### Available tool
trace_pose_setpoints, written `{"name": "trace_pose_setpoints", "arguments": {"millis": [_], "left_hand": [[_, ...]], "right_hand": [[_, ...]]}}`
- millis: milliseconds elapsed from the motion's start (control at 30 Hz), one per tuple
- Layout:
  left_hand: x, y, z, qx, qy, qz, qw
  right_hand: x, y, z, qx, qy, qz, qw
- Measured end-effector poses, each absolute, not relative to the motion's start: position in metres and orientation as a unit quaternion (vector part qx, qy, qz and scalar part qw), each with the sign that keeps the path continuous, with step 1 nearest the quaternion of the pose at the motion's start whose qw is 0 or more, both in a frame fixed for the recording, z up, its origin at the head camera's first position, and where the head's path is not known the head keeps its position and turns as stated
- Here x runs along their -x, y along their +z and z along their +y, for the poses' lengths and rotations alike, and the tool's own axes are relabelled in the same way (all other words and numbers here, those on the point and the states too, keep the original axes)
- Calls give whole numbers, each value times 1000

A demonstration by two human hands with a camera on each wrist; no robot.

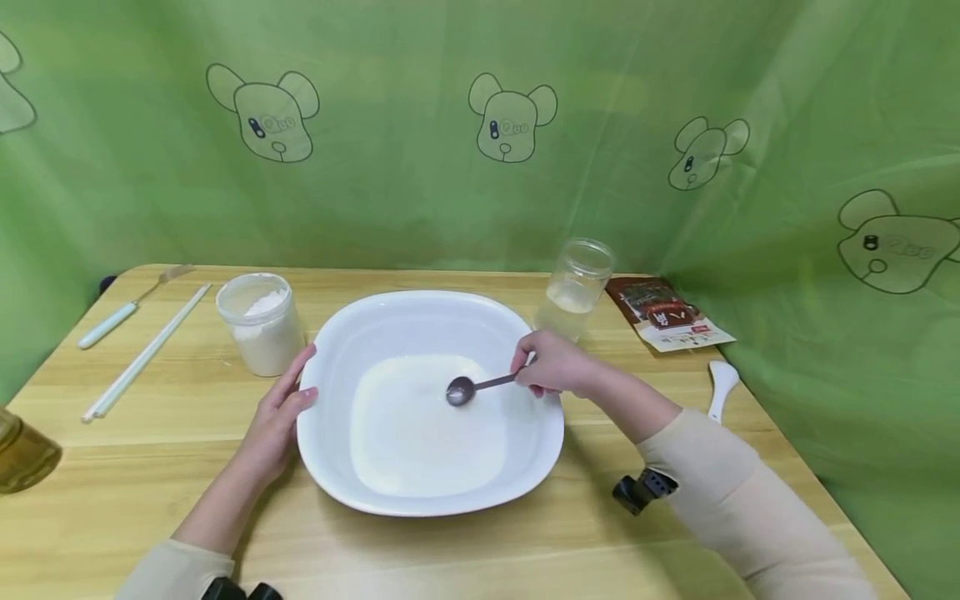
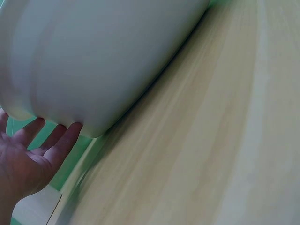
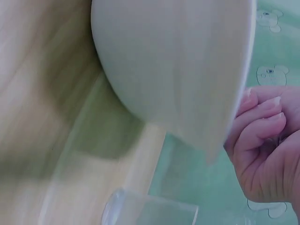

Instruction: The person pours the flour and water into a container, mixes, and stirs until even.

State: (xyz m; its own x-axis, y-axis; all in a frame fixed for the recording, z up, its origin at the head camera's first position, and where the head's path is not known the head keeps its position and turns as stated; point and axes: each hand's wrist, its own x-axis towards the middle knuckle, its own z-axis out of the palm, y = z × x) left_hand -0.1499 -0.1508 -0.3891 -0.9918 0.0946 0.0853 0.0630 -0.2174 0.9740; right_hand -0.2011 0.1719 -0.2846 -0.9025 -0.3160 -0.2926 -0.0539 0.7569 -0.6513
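Note:
A white oval basin point(image 1: 427, 304) stands on the table, its pale bottom showing; whether it holds anything is hard to tell. My left hand point(image 1: 281, 408) holds its left rim, thumb at the edge. In the left wrist view, that hand's fingertips touch the basin's outer wall point(image 2: 93, 61). A small dark measuring spoon point(image 1: 461, 391) is pinched by its handle in my right hand point(image 1: 551, 364), its bowl above the basin's inside. In the right wrist view, my right hand's point(image 3: 267, 145) fingers are curled beside the rim, and the spoon is hidden.
A jar of white powder point(image 1: 266, 329) stands left of the basin. Behind its right side is a glass jar point(image 1: 573, 287) with cloudy liquid. White sticks point(image 1: 146, 354), a fork point(image 1: 123, 312) and an amber container point(image 1: 26, 454) lie left; a brown packet point(image 1: 663, 312) and white spoon point(image 1: 722, 385) lie right.

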Motion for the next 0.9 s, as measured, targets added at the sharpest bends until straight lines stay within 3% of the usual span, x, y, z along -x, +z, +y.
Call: {"name": "trace_pose_setpoints", "arguments": {"millis": [333, 600, 733, 900], "left_hand": [[149, -390, -151, -60, 777, 627, 15], [149, -391, -150, -62, 779, 624, 13], [149, -390, -150, -65, 777, 626, 10], [150, -389, -151, -67, 774, 629, 7]], "right_hand": [[222, -294, 158, 64, -342, 924, 160], [218, -305, 130, 83, -398, 889, 213], [209, -300, 136, 104, -370, 896, 225], [205, -290, 161, 112, -330, 917, 196]]}}
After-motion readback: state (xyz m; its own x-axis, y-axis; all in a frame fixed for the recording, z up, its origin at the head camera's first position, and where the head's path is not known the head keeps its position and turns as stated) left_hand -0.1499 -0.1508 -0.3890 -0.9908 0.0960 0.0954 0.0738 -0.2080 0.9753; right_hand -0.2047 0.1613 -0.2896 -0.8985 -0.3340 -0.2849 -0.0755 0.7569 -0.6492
